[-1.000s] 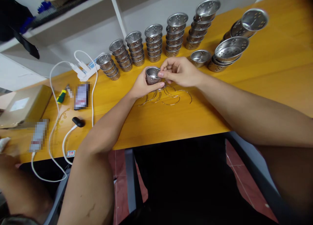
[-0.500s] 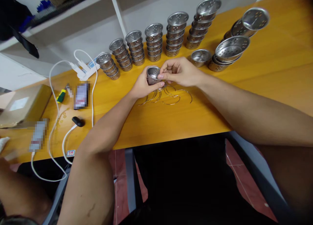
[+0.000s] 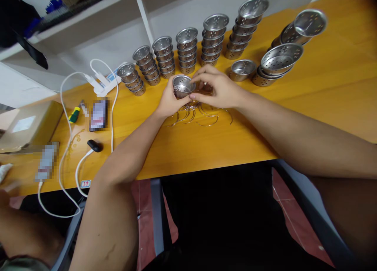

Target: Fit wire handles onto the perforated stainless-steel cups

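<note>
My left hand [image 3: 167, 102] grips a small perforated steel cup [image 3: 182, 85] from its left side, just above the yellow table [image 3: 324, 90]. My right hand [image 3: 216, 88] pinches the cup's right rim with thumb and fingertips; whether a thin wire is between them I cannot tell. Several curved wire handles [image 3: 203, 116] lie on the table directly under both hands.
Several stacks of the same cups [image 3: 185, 51] line the table's far edge. A single cup [image 3: 242, 68] and wider perforated bowls [image 3: 278, 61] sit at right. At left lie a white power strip with cables [image 3: 101, 84], a phone [image 3: 98, 114], a screwdriver [image 3: 73, 114], a cardboard box [image 3: 26, 125].
Both hands shifted slightly toward the stacks, carrying the cup with them, and the cup now sits more upright. My right fingers have closed further over its rim.
</note>
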Demonstrator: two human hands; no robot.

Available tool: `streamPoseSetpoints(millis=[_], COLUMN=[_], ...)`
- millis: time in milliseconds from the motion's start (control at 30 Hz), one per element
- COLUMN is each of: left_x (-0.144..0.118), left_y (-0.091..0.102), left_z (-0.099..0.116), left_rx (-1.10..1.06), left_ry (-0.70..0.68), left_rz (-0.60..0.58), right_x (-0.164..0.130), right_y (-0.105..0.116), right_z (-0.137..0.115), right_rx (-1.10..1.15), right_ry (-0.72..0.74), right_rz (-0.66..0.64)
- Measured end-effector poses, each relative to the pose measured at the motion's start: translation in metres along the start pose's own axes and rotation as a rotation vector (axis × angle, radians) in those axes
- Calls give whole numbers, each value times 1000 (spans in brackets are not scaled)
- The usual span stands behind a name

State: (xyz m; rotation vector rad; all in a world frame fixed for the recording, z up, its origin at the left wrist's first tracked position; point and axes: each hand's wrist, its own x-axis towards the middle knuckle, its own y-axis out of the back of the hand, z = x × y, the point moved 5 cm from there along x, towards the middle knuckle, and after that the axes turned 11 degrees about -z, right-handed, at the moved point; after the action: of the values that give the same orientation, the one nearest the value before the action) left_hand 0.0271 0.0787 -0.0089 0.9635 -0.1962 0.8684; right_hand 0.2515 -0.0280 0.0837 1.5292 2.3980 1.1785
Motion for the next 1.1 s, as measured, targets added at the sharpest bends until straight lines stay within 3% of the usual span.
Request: streamPoseSetpoints(millis=[300,533,667,800,900,1000,1100], left_x=[0,1,-3,-5,-6,-7,-8], left_y=[-5,-13,-12,-8,-7,-8,-9], left_z=[4,20,26,19,13,11,9], left_rx=[17,49,-32,-51,-56,-51,-34], left_ry=[-113,-150,-61,-11,18,15,-8], left_rz=[-49,-131,-148,-116,-90,-91,-96], right_x=[-2,2,0,-14,-26,-32,-31], right_y=[-13,-8,24,83,113,124,121], right_z=[0,-11,-17,-18,-9,0,1], right_rx=[-146,-215,-364,-584,-669,-705,-736], right_ry=[86,117,11,-233,-408,-442,-462], right_rz=[-54,-46,-69,116,164,146,102])
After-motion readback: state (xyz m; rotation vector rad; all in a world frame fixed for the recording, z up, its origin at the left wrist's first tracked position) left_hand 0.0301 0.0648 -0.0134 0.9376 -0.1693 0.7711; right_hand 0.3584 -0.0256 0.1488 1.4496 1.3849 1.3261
